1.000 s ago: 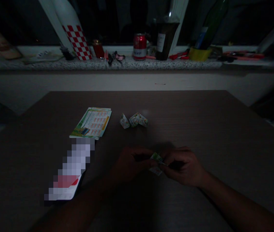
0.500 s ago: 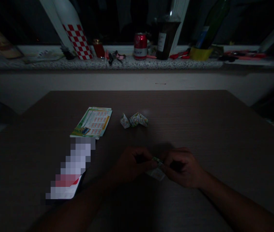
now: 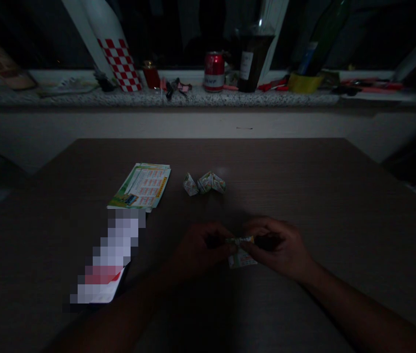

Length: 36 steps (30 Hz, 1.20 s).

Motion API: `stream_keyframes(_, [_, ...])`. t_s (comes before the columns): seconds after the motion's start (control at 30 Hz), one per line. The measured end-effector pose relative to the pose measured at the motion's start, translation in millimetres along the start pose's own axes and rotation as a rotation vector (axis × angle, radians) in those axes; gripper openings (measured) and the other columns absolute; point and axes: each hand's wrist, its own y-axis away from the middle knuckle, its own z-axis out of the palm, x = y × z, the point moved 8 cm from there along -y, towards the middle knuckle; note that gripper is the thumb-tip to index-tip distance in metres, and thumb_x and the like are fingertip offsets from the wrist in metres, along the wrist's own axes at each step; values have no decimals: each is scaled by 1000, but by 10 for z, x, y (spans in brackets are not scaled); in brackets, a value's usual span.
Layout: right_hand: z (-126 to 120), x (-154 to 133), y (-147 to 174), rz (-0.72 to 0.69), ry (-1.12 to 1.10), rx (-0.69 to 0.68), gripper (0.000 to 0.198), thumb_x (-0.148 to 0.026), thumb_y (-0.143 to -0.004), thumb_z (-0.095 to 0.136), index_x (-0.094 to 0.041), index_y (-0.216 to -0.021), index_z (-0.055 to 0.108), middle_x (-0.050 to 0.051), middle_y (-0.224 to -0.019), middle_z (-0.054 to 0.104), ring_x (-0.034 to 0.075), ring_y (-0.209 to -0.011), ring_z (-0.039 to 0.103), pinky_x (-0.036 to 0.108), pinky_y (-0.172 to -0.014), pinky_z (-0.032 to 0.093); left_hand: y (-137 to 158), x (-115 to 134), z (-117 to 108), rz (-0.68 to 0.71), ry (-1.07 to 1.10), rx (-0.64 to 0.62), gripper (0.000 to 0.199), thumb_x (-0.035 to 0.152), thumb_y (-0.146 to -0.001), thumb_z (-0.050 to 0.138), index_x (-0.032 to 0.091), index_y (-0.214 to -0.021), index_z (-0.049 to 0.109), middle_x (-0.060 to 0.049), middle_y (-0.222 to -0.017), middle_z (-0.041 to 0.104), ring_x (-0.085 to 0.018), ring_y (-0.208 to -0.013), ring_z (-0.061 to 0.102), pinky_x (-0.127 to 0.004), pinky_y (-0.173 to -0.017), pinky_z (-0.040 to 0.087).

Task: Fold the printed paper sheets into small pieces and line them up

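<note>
A small piece of printed paper is held in the lower centre of the frame, slightly right of the middle, between the two hands. Its left side is pinched by the thumb and fingers of the left hand, and its right side is gripped by the thumb and fingers of the right hand. The hands are brought close to each other, but whether their fingertips touch cannot be told in the dim light. A narrow band is seen along the top edge of the paper, and its lower part is left showing below the thumbs. Above the hands, near the centre of the frame, a small folded paper is set on the table just beside a wider folded paper. Left of these, a stack of cards is laid flat, the top one printed with a calendar grid. Below the stack, toward the lower left, a phone is placed, its screen mostly blurred out. Along the windowsill at the top, a red can and a checked bottle are stood.
</note>
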Motion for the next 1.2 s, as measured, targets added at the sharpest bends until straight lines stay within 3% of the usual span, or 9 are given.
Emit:
stream_keyframes(0.4, [129,227,-5,240,-221,-118,10,-24,-73,75,-15,-78,71,1,-60,69,10,-50,61,18,-45,48,20,43,-71,39,-149,65,17,31,-77,69,14,-76,71,-1,-65,65,-11,-60,56,-20,-54,40])
stream_keyframes(0.8, [64,56,-2,117,-164,-87,17,-23,-74,75,-15,-61,67,1,-54,67,9,-45,56,19,-42,43,38,85,-55,65,-74,35,17,30,-75,71,13,-73,72,-1,-61,64,-10,-56,54,-19,-52,39])
stream_keyframes(1.0, [165,215,13,238,-258,-151,12,-26,-76,74,-15,-75,71,0,-60,67,9,-50,58,18,-46,46,27,68,-75,75,-108,38,17,29,-76,70,13,-73,72,-1,-59,64,-10,-55,54,-19,-52,39])
stream_keyframes(1.2, [100,140,-4,153,-215,-132,11,-24,-77,73,-15,-72,72,4,-64,71,11,-53,62,20,-48,47,14,82,-39,73,-133,19,15,29,-80,67,17,-86,75,-3,-77,73,-14,-68,64,-21,-61,46])
